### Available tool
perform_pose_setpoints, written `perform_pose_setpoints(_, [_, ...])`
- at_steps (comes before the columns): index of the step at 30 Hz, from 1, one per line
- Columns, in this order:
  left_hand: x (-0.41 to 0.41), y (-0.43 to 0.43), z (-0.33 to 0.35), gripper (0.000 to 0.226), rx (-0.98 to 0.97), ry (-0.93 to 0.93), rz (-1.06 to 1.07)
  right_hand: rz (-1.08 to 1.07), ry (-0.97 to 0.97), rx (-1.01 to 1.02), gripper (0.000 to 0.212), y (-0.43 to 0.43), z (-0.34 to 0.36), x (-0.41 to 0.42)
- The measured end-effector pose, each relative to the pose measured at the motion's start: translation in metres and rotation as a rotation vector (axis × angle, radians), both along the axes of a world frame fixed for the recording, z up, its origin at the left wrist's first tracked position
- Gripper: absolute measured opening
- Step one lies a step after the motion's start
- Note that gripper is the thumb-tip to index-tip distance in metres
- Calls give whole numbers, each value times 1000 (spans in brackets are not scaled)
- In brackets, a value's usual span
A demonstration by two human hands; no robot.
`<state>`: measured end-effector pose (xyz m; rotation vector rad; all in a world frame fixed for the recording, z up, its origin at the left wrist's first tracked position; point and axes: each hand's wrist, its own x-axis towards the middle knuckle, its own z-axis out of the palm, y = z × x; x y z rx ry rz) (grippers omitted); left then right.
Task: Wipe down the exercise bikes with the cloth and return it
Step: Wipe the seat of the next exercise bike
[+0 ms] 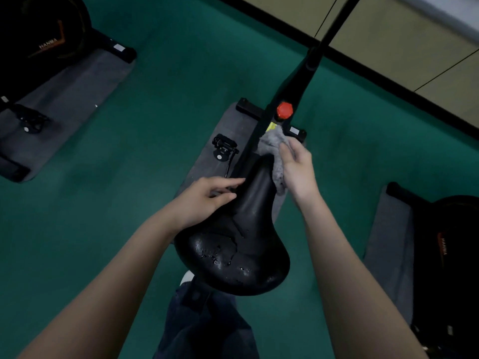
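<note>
1. Head view is showing the cloth (274,156), a grey, fluffy, crumpled rag, bunched against the right side of the saddle's narrow nose. One fold is hanging down along the nose, and another is puffing up toward 12 o'clock.
2. The right hand (298,167) is holding the cloth, its fingers bending over the bundle and pressing it toward the bike. The thumb side is hidden, so how tightly it is gripping is unclear.
3. The saddle (241,242) is lying near frame centre. It is black and glossy, with its nose pointing to 12 o'clock and its wide rear at 6 o'clock showing cracked, flaking patches.
4. The left hand (207,196) is reaching in from 8 o'clock with loosely extended fingers. Its fingertips are touching the saddle's left edge and closing on nothing.
5. The exercise bike (293,81) is running its black frame away toward 1 o'clock, carrying a red knob (284,110) just above the cloth.
6. A pedal (224,146) is sitting at 11 o'clock of the saddle, over a grey mat (204,164) lying on the green floor (168,99).
7. A second bike (39,40) is standing at 10 o'clock and a third bike (451,255) at 4 o'clock, each on its own mat.
8. A beige wall (388,35) with a black skirting is crossing at 1 o'clock.
9. A dark trouser leg (207,327) is showing at 6 o'clock.
</note>
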<state>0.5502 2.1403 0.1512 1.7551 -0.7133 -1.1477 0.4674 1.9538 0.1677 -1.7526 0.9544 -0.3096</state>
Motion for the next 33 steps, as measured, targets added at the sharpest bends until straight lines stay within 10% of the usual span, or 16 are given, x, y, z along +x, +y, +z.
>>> perform_pose_setpoints(10, [-4, -2, 3, 42, -36, -2, 49, -324, 51, 20, 22, 66, -25, -55])
perform_pose_setpoints(21, [-5, 2, 5, 42, -49, 0, 48, 144, 230, -161, 30, 59, -14, -103])
perform_pose_setpoints(33, [-20, 32, 18, 25, 46, -41, 186, 105, -12, -168, 22, 74, -25, -146])
